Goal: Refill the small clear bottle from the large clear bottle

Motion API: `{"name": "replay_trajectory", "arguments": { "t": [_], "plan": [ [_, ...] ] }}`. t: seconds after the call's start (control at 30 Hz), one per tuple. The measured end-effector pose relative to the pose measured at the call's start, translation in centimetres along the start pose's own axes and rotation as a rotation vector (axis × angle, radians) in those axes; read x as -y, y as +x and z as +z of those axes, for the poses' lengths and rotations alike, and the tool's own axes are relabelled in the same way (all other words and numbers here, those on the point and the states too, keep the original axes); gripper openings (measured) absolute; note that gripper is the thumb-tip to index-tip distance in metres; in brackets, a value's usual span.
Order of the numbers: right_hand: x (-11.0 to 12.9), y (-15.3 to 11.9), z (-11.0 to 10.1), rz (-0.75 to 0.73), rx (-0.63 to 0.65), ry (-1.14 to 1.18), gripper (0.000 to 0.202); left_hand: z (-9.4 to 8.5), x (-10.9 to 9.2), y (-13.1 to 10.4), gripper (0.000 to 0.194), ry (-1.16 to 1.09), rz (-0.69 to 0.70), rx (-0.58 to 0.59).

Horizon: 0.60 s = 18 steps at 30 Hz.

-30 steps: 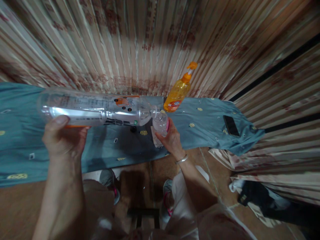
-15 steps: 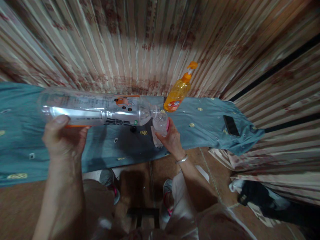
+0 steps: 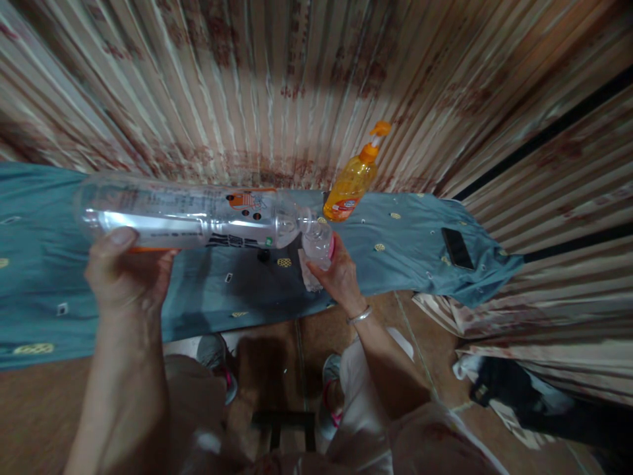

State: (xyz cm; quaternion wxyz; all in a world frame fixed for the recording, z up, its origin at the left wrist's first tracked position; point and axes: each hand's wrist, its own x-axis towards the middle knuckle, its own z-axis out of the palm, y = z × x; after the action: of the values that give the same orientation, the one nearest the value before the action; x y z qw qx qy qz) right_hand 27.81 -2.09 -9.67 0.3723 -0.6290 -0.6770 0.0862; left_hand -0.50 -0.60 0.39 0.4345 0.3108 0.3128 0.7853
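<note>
A large clear plastic bottle with an orange and white label lies nearly level in the air, its neck pointing right. My left hand grips it near its base from below. A small clear bottle with a pink part is held in my right hand, fingers wrapped round it. The mouths of the two bottles meet, or nearly so; I cannot tell whether liquid is passing between them. Beneath the small bottle, a pale cloth or tissue is partly hidden. A small black round thing shows under the large bottle.
An orange pump bottle of yellow liquid stands at the back of the teal patterned cloth. A black phone lies to the right. Pleated curtains hang behind, and dark clothing lies at the lower right.
</note>
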Motion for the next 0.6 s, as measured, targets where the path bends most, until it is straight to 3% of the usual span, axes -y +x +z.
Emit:
{"name": "replay_trajectory", "arguments": {
  "t": [0.6],
  "plan": [
    [0.01,0.02,0.08,-0.002,-0.008,0.001,0.086,-0.11,0.16,0.37,0.031,-0.002,0.019,-0.006]
  ]
}}
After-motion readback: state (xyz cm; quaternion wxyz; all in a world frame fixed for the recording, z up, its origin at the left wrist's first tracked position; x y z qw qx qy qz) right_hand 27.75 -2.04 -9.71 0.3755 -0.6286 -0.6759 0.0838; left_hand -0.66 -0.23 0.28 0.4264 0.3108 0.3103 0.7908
